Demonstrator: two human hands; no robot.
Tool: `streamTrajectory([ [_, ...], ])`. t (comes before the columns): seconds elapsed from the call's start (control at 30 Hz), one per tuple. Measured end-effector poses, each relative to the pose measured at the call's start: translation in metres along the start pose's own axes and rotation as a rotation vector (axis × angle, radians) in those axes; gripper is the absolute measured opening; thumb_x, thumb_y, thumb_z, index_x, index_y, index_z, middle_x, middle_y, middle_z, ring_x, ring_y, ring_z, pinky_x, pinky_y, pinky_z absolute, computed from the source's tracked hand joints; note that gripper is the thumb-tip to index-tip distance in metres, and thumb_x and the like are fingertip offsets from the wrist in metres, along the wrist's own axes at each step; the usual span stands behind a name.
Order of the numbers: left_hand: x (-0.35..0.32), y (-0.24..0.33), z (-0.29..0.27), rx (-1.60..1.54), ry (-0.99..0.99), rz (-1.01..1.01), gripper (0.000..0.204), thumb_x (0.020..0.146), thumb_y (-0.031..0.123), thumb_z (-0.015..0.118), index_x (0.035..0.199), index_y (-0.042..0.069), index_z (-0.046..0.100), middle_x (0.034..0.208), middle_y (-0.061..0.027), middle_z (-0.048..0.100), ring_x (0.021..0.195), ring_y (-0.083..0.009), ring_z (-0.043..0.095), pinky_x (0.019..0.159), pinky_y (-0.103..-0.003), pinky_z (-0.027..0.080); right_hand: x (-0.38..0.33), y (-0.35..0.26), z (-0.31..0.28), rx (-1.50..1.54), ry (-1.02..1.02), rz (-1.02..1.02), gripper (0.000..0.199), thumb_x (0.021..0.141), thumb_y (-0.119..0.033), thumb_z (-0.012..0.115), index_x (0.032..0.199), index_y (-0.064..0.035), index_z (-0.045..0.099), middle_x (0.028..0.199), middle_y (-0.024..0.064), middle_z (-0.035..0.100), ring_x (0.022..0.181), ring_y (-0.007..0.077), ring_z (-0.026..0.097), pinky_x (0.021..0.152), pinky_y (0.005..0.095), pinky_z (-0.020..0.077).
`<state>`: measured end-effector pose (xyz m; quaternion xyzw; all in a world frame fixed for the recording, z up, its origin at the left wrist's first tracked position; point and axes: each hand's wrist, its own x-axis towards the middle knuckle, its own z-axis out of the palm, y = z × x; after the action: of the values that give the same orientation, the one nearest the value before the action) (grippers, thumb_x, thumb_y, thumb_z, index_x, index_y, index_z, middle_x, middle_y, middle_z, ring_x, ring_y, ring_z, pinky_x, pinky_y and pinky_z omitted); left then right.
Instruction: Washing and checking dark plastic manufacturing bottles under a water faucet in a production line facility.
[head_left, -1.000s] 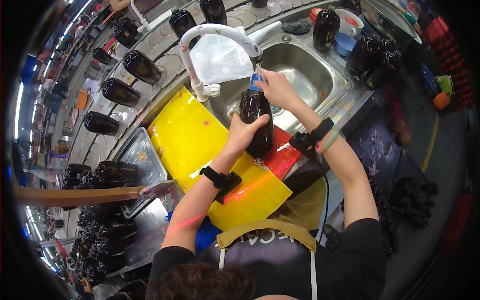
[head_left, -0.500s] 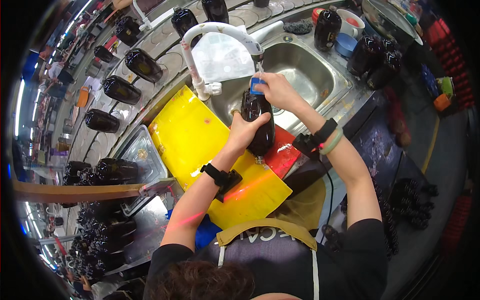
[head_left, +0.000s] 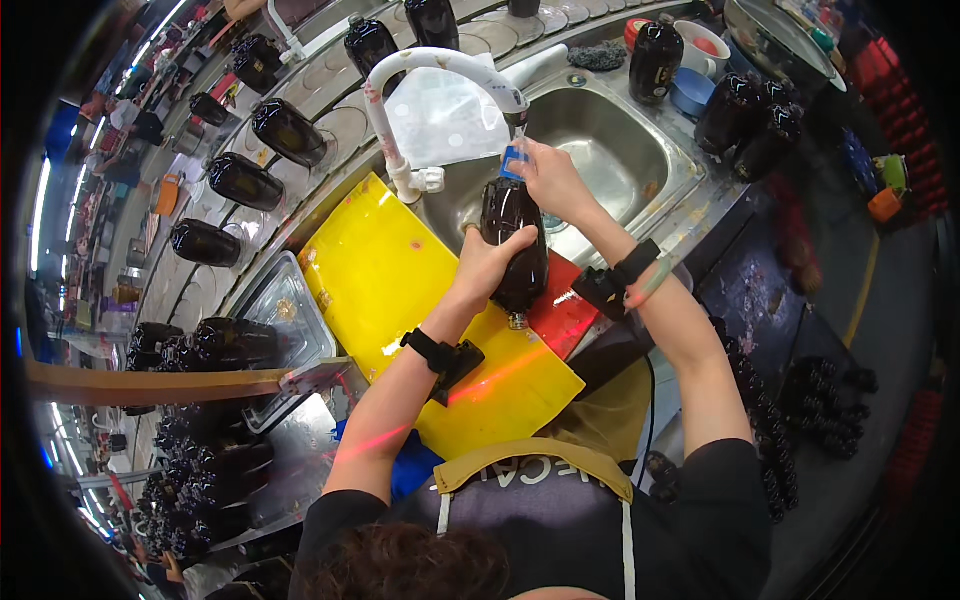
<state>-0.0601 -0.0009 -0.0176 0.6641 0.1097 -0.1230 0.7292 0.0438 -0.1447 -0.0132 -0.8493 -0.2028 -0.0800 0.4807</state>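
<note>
My left hand (head_left: 490, 262) is wrapped round a glossy dark bottle (head_left: 517, 215), its narrow neck pointing toward me and its base toward the faucet. Pinched in my right hand (head_left: 555, 180) is a small flat blue piece (head_left: 513, 162), just beyond the bottle's base and under the faucet's spout. Whether the piece touches the bottle, I cannot tell. A white curved faucet (head_left: 430, 58) arches over the steel sink (head_left: 600, 130). Below the bottle lie a yellow sheet (head_left: 375, 260) and a red sheet (head_left: 560, 300).
Several dark bottles (head_left: 245, 182) stand along a conveyor at the left. More bottles (head_left: 658, 62) stand beyond the sink at the right, near a blue bowl (head_left: 691, 92) and a white mug (head_left: 705, 48). A clear tray (head_left: 290, 310) lies left of the yellow sheet.
My right forearm has swung slightly inward, and the blue piece has tilted and shifted a little. My left hand keeps its hold on the bottle, nearly unmoved.
</note>
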Motion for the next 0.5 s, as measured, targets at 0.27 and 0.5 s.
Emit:
streamTrajectory([
  [0.27,0.003,-0.002,-0.002,0.038,0.013,0.043,0.064,0.076,0.032,0.083,0.111,-0.01,0.05,0.096,-0.0164,0.066,0.08,-0.0206,0.068,0.07,-0.032,0.057,-0.004,0.003,-0.005,0.015,-0.052,-0.008,0.025,0.088,-0.009,0.062,0.11,0.0035,0.063,0.098,0.0274,0.066,0.098,0.0445,0.062,0.083,0.0473,0.0497],
  [0.5,0.007,-0.011,-0.006,0.06,0.023,-0.014,0.068,0.076,0.034,0.084,0.112,-0.011,0.049,0.097,-0.0168,0.066,0.083,-0.021,0.068,0.072,-0.032,0.057,-0.003,-0.004,-0.008,0.019,-0.049,0.001,0.025,0.088,-0.01,0.063,0.11,0.0029,0.064,0.103,0.0263,0.067,0.1,0.0429,0.063,0.086,0.0464,0.0501],
])
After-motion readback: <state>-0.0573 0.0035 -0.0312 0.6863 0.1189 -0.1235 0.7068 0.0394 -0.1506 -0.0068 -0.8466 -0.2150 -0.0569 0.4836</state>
